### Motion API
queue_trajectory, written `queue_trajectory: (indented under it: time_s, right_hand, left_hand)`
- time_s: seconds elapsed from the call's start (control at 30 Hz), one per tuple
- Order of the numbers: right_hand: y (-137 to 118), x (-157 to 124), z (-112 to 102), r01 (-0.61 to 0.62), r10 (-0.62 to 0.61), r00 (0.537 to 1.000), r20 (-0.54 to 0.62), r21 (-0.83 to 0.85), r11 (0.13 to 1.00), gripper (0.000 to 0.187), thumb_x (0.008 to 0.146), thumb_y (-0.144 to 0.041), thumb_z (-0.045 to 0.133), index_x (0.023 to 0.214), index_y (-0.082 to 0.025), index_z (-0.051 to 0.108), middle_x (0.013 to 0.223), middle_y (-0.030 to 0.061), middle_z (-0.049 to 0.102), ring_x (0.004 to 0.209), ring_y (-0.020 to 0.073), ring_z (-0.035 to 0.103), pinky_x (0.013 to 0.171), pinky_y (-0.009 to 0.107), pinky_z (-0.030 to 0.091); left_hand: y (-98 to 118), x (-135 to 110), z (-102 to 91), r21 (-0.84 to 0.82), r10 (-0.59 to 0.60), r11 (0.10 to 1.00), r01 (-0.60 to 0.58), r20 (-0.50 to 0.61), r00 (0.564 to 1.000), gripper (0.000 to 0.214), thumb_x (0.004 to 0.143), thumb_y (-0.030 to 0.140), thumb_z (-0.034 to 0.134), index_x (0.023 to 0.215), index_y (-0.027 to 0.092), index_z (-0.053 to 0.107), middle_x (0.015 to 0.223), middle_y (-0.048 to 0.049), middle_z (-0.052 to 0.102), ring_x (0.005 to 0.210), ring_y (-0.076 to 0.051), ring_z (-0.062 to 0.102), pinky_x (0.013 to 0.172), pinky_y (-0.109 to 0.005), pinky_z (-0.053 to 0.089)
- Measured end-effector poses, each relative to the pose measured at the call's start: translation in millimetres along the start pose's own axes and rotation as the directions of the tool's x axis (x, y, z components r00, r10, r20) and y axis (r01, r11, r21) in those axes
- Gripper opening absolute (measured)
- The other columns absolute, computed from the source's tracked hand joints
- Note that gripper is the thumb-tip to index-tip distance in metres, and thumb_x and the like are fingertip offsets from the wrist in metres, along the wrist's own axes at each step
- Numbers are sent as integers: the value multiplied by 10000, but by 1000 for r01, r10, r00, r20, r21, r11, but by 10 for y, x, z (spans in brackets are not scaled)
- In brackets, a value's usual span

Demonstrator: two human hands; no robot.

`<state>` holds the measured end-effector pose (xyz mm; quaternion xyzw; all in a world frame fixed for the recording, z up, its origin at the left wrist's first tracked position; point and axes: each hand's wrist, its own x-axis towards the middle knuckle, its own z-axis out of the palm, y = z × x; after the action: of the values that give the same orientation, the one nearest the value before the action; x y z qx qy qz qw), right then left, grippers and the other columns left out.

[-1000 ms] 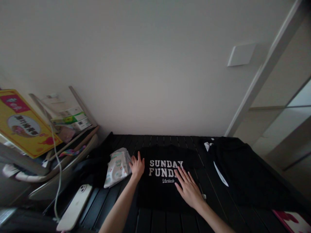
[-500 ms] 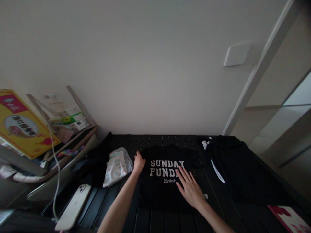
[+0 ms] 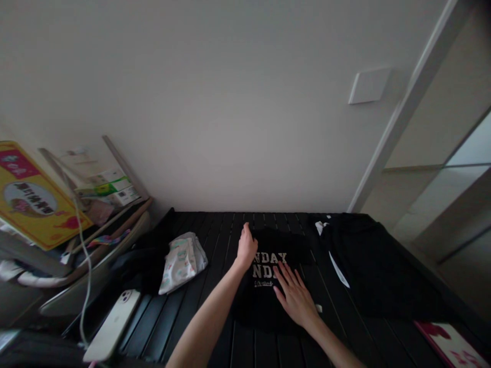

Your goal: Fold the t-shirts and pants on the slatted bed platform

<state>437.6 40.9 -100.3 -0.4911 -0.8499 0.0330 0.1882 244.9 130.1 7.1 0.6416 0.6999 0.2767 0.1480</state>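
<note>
Head view: left hand and right hand resting on black T-shirt

White smartphone on black slatted table; printed white packet beside; yellow placard far left; black garment right.

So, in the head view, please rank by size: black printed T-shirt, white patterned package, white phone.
Black printed T-shirt is largest. White patterned package and white phone look alike, and the phone sits nearer, so unranked.

Black slatted table carries a black printed T-shirt, another black garment, a white patterned folded bundle, and a white smartphone.
</note>
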Motion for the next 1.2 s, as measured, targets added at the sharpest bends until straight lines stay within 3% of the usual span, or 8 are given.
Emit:
queue_trajectory:
  time_s: [0.13,0.23,0.4,0.57,0.77,0.93,1.03,1.2]
  right_hand:
    - [6,7,1,-2,2,1000,5,1,1000,591,962,-468,316,1503,-250,219,1565,66,224,1424,263,237,1131,518,254]
    - [2,18,-29,-1,1,1000,21,7,1000,582,966,-464,301,1500,-243,231,1566,62,219,1430,254,219,1140,506,243]
    - [-5,24,-61,-6,5,1000,24,19,1000,590,963,-449,317,1507,-254,196,1575,38,184,1445,239,163,1142,494,248]
    - [1,23,-45,2,-2,1000,26,8,1000,589,965,-439,314,1510,-270,166,1579,20,166,1448,227,150,1146,487,243]
    - [3,24,-8,-13,13,1000,8,-7,1000,581,958,-426,334,1502,-258,218,1573,41,185,1433,234,215,1138,482,258]
    - [-3,11,50,-18,18,1000,-2,19,1000,578,952,-434,336,1495,-257,252,1562,47,237,1424,236,241,1133,496,264]
    - [54,55,40,-13,13,1000,-2,84,996,528,944,-431,352,1435,-240,400,1520,62,352,1390,247,322,1107,485,320]
    - [302,363,-186,-142,165,979,-117,182,973,439,953,-353,326,1162,-131,642,1267,165,593,1183,263,540,1008,418,440]
  left_hand:
    - [105,-130,318,5,160,986,-165,203,966,763,824,265,556,1480,125,193,1467,-158,398,1325,-243,411,1066,-359,357]
    - [40,-353,373,53,131,988,-146,228,965,664,854,296,501,1449,93,286,1471,-184,381,1364,-300,339,1101,-437,291]
    - [-92,-854,182,358,-31,933,-38,185,982,654,834,269,485,1436,77,319,1369,-205,483,1242,-344,453,995,-471,373]
    - [-67,-1279,-103,506,-167,862,25,238,957,407,838,249,491,1219,127,564,1132,-168,639,1073,-330,564,899,-484,415]
    - [32,-1701,-192,437,-51,890,-129,375,926,353,778,140,524,1103,215,639,1113,-125,652,1100,-322,562,906,-496,435]
    - [85,-1814,-166,308,36,935,-175,409,912,250,826,402,574,981,258,708,1186,-109,637,1229,-312,497,1078,-510,347]
    - [49,-1700,-135,276,79,948,-161,286,955,359,939,353,386,1140,241,662,1253,-85,620,1221,-251,526,1107,-438,348]
    - [-274,-1654,85,267,198,922,-280,296,935,577,939,393,401,1489,276,273,1564,-16,230,1429,-284,222,1158,-507,256]
